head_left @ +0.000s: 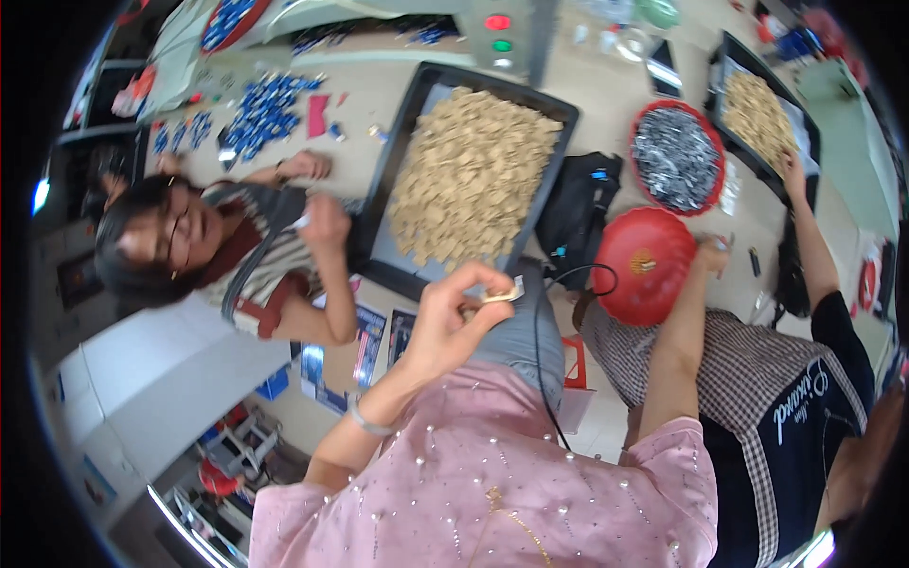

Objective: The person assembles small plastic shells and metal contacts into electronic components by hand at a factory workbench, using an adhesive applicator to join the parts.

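My left hand [454, 317] is in front of my chest, thumb and fingers pinched on a small flat beige piece [502, 294] with a pale, shiny end. Just beyond it lies a black tray [377, 248] heaped with similar flat beige pieces [478, 175]. On the right, my right hand [710, 257] is by the rim of a red basin [653, 244]. Its fingers are drawn together, and whatever they hold is too small to make out. A few beige pieces [643, 260] rest at the bottom of that basin.
A red basket [719, 189] of silvery packets [676, 154] stands beyond the basin. Left of me a co-worker [270, 246] sits near blue packets [260, 114]. On the right another person's hand [792, 170] reaches into a second black tray [717, 80]. A black bag [578, 204] lies between tray and basin.
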Motion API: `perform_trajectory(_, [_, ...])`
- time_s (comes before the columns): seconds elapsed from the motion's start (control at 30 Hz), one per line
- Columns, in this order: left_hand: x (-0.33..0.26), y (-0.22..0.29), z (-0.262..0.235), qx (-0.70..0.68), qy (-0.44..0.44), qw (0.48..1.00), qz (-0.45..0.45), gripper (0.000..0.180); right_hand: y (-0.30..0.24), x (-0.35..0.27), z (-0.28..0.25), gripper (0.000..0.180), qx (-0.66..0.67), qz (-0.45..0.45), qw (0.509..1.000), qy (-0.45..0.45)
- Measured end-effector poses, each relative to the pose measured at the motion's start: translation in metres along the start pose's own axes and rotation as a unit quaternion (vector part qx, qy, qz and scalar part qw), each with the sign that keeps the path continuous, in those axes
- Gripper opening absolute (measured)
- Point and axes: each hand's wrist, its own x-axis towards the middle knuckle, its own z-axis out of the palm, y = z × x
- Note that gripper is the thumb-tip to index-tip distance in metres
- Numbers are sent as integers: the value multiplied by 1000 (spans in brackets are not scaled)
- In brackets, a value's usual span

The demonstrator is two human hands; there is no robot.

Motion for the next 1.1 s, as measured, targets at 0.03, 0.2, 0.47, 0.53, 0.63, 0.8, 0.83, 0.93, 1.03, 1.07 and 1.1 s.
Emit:
perform_trajectory(0.03, [4, 3, -4, 7, -27, 999, 17, 16, 24, 41, -10, 30, 50, -56, 997, 11])
perform_trajectory(0.2, [-12, -4, -19, 93, 22, 993, 69, 18, -79, -55, -84, 39, 388, -18, 921, 23])
perform_trajectory(0.47, [-26, 5, -51, 131, 10, 982, 137, 20, -217, -229, -273, 24, 538, -189, 768, -291])
perform_trajectory(0.53, [-27, 2, -52, 113, 5, 983, 147, 20, -230, -266, -324, 23, 524, -151, 739, -396])
perform_trajectory(0.63, [-29, -12, -62, 172, 11, 973, 154, 14, -234, -302, -352, 17, 451, -170, 688, -542])
perform_trajectory(0.8, [-41, 1, -61, 198, -43, 964, 174, 22, -235, -320, -384, 15, 445, -302, 614, -579])
perform_trajectory(0.83, [-39, 2, -59, 198, -50, 963, 174, 22, -236, -319, -388, 16, 433, -303, 614, -587])
perform_trajectory(0.93, [-24, 18, -53, 197, -70, 960, 184, 21, -238, -319, -384, 18, 433, -306, 633, -564])
perform_trajectory(1.03, [-28, 22, -46, 157, -45, 971, 175, 20, -242, -309, -384, 18, 403, -293, 621, -606])
perform_trajectory(1.07, [-29, 17, -48, 172, -42, 970, 168, 22, -243, -305, -387, 19, 411, -279, 614, -613])
perform_trajectory(1.1, [-34, 23, -47, 84, -66, 988, 115, 27, -240, -306, -392, 19, 418, -266, 604, -624])
